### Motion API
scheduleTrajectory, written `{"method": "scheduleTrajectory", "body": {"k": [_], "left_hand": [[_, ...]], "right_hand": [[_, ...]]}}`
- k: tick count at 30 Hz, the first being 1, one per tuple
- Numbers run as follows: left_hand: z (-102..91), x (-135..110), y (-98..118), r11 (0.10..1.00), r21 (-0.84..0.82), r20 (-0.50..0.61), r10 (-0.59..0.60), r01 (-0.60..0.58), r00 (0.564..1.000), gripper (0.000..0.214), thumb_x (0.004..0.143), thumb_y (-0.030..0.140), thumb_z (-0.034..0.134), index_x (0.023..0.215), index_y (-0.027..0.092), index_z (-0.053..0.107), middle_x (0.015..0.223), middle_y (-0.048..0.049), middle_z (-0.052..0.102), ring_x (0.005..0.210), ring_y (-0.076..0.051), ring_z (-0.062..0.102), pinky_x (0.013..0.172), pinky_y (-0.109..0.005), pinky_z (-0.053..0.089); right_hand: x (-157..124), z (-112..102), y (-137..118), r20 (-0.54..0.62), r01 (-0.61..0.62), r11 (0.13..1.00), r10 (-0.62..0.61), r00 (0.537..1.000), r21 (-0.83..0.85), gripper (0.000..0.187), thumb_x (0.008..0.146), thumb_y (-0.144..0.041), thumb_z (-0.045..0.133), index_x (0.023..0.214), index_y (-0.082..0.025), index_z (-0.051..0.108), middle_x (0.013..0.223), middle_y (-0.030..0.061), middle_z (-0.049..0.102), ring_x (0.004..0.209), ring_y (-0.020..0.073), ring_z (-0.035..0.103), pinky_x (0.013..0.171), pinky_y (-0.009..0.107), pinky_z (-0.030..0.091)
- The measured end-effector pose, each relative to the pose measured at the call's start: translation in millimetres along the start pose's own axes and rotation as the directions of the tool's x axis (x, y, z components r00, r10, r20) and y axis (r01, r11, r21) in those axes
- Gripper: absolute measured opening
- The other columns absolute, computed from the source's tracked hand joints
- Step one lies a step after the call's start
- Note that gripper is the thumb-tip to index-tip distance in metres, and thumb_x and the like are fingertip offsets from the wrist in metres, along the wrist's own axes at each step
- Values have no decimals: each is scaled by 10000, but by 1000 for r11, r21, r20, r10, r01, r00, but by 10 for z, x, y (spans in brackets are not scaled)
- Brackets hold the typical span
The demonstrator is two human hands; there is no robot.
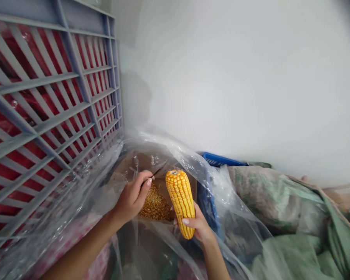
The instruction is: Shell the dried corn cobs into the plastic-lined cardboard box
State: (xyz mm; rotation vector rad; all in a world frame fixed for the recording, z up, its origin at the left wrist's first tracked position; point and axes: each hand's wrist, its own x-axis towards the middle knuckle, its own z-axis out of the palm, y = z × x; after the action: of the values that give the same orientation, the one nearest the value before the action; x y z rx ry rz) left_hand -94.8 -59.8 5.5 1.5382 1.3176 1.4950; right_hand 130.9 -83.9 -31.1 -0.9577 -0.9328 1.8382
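My right hand [202,224] is closed round the lower part of an ear of corn [180,198], its yellow kernels in tight rows and its blunt end tilted up. To its left, my left hand [133,196] pinches a thin dark tool [157,172] that points toward the top of the ear without visibly touching it. The tool's exact kind is too small to make out. Below both hands, loose corn kernels [156,206] lie in a brown cardboard box [130,165]. Clear plastic sheeting [175,149] drapes around the box.
A tall lilac plastic crate [84,77] with red contents stands at the left. Behind is a white wall [236,77]. Right of the box are a blue plastic basket [221,159], a stuffed sack [259,186] and green cloth [294,256]. Pink patterned fabric [87,241] shows below left.
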Motion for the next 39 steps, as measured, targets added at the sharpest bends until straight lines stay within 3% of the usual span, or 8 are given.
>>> {"method": "scheduleTrajectory", "body": {"k": [5,16,21,28,33,39], "left_hand": [[-72,69,11,968,130,159,193,-214,968,177,800,243,542,845,233,714,751,-39,692,683,-162,631,651,-218,431],[-140,96,30,920,244,233,252,-307,939,195,848,240,509,874,204,699,746,-29,681,685,-119,632,652,-188,434],[-174,110,3,848,381,344,240,-368,908,217,899,244,443,914,188,652,791,-8,672,725,-93,630,681,-175,424],[-115,110,-29,794,546,439,0,-267,898,280,928,300,342,828,193,581,772,-12,662,714,-125,626,634,-214,386],[15,71,-85,751,653,383,-219,-95,898,259,927,313,312,847,197,530,762,-27,660,709,-166,633,605,-246,342],[179,33,-227,726,687,316,-343,36,885,248,917,289,292,890,200,521,784,-56,667,740,-194,640,592,-258,314]], "right_hand": [[4,-29,-33,-24,5,998,-6,1000,-69,562,488,-257,818,999,-210,588,836,22,668,619,166,611,560,293,474],[11,-137,-55,-13,32,979,-35,999,-199,667,514,-315,817,1132,-214,587,960,48,671,658,156,606,597,284,483],[4,-212,-182,-4,67,914,-75,997,-401,678,554,-262,805,1189,-220,574,1154,59,633,955,216,612,835,335,489],[19,-210,-216,-20,62,825,-89,996,-562,679,631,-283,766,1262,-205,529,1224,72,600,1120,254,551,1004,414,394],[75,-230,-128,-42,70,743,-130,991,-665,672,677,-313,738,1289,-185,493,1270,89,566,1157,248,526,1030,415,367],[94,-229,-29,-76,43,649,-154,985,-760,694,668,-320,732,1303,-179,490,1269,88,576,1156,251,535,1025,400,377]]}}
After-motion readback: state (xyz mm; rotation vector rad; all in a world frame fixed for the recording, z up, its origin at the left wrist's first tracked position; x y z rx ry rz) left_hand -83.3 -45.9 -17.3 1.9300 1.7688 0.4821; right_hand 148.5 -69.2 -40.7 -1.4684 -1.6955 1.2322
